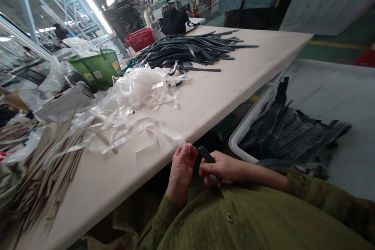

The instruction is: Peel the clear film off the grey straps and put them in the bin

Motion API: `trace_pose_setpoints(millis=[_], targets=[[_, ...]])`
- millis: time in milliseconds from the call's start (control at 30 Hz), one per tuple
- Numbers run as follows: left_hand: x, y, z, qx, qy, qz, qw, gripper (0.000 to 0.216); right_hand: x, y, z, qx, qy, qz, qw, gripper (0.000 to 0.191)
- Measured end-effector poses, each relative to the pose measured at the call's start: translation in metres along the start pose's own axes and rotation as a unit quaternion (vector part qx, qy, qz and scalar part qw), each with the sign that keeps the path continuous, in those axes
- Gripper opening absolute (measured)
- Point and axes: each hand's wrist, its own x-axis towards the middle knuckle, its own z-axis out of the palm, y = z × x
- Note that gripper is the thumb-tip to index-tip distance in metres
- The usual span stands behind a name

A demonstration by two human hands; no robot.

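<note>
My left hand (182, 170) is closed in a pinch at the table's front edge. From its fingertips a thin translucent white film strip (172, 134) trails back onto the tabletop. Just to its right, my right hand (219, 167) is wrapped round a dark grey strap (206, 154), whose end points up toward the left fingers. The two hands are close but apart. Beyond them, a tangled heap of white film strips (140, 86) covers part of the table. Behind that heap lies a pile of long dark grey straps (187, 49).
The pale table (216, 97) runs diagonally before me. Brown strips (58, 172) lie at its left end, near a green bag (98, 68). Farther back are a red basket (140, 39) and a black cap (175, 21). At right, a white bin (249, 125) holds dark strips (287, 129).
</note>
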Motion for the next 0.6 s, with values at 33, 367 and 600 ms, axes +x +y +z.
trace_pose_setpoints(millis=[33, 367, 600], targets=[[0.001, -0.002, 0.001, -0.009, 0.003, -0.005, 1.000, 0.029, 0.001, 0.001, 0.001, -0.002, 0.003, 0.001, 1.000, 0.036], [-0.001, -0.009, 0.009, 0.032, 0.007, -0.041, 0.999, 0.035, 0.008, 0.012, 0.001, 0.014, 0.022, -0.017, 1.000, 0.041], [-0.003, -0.013, 0.009, 0.043, 0.008, -0.053, 0.998, 0.037, 0.010, 0.013, -0.001, 0.024, 0.021, -0.007, 0.999, 0.036]])
